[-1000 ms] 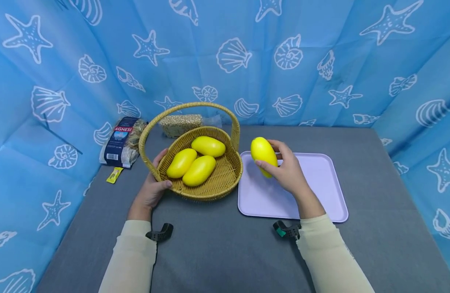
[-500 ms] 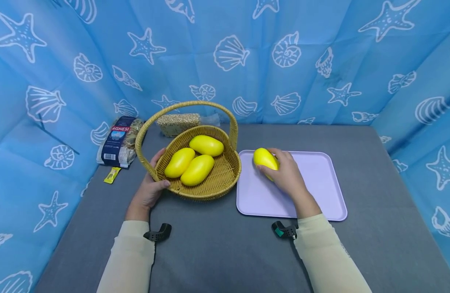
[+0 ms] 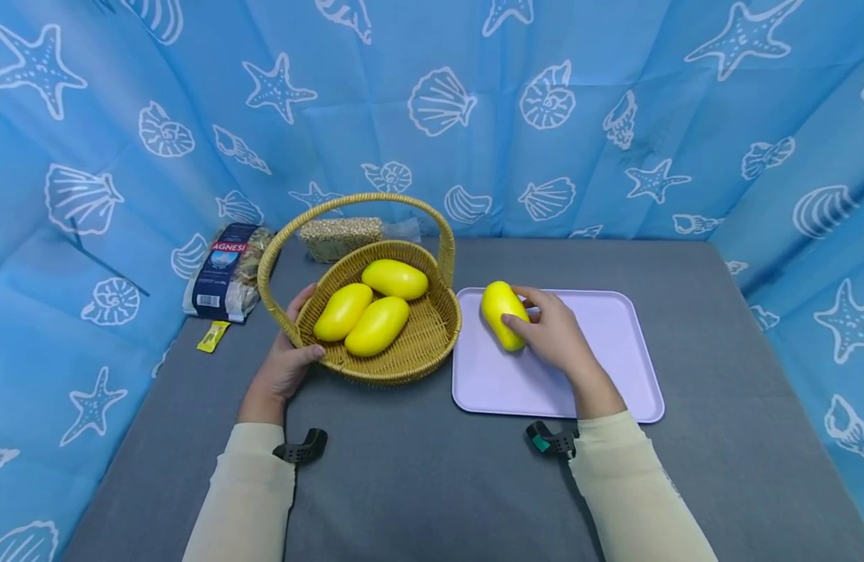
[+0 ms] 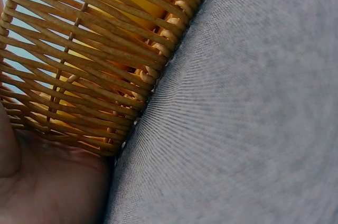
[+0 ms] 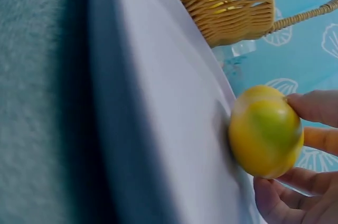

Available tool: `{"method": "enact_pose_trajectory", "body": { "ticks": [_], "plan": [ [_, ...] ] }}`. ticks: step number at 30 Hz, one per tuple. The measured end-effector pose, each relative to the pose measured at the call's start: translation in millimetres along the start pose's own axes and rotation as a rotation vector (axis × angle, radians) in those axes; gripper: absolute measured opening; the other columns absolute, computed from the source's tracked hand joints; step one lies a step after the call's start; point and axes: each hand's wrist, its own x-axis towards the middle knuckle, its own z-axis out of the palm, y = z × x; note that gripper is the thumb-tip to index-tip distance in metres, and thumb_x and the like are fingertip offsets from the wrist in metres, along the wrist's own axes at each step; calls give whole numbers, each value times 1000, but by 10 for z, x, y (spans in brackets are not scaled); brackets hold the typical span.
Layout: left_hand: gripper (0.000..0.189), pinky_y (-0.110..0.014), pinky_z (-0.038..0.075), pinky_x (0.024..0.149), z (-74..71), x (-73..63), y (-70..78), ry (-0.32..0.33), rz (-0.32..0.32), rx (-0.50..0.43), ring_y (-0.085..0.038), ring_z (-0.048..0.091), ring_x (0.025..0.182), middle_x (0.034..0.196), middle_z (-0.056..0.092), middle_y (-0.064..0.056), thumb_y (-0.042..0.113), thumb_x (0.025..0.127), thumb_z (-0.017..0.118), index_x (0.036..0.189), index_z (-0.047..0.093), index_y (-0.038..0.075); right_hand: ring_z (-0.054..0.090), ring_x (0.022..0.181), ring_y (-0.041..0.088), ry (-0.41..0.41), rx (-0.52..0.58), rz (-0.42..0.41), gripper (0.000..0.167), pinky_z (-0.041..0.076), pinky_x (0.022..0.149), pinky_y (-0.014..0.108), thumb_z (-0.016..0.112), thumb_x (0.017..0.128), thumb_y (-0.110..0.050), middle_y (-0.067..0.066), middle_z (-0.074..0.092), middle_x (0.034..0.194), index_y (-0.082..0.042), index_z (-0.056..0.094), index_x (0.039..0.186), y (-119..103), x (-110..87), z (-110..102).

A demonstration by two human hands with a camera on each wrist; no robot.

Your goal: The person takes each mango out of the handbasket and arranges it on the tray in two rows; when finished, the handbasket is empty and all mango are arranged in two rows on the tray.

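Yellow fruit (image 3: 500,316) pinched in right hand (image 3: 554,332), ten o'clock of tray (image 3: 617,347); left hand (image 3: 289,363) grips basket (image 3: 396,373). Smoothness could make fruit slip.

In my head view the basket (image 3: 424,343) hides most of the left hand's (image 3: 284,363) fingers and, at its own eleven o'clock, a corner of the clear pack (image 3: 340,238). Fine print on the bag (image 3: 224,269) at nine and the sachet (image 3: 212,336) towards eight is too small for me. The sleeves (image 3: 242,492) are cut off near seven and five. In my left wrist view the hand leaves around eight, the basket at eleven; the fruits inside (image 3: 378,325) are mere yellow patches through the weave. In my right wrist view the tray's (image 5: 179,102) near edge blurs at nine, the right hand (image 5: 311,176) is cut off at four, the handle (image 5: 306,16) at two.
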Motion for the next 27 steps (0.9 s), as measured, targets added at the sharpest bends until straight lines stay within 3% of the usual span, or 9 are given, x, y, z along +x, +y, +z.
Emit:
{"method": "enact_pose_trajectory", "body": {
  "ticks": [16, 27],
  "plan": [
    [108, -31, 36, 118, 34, -2, 25, -1, -18, -17, -30, 27, 156, 177, 21, -14, 7, 91, 89, 175, 21, 17, 58, 122, 43, 65, 68, -1, 60, 53, 102, 58, 69, 108, -26, 23, 56, 151, -6, 50, 162, 82, 49, 85],
    [107, -31, 31, 121, 12, 0, -4, -1, -5, 16, -30, 23, 158, 178, 21, -9, 14, 91, 92, 174, 25, 21, 57, 125, 42, 51, 152, 1, 59, 52, 103, 57, 66, 110, -25, 23, 54, 152, -6, 49, 164, 90, 28, 77]
  ]
}}
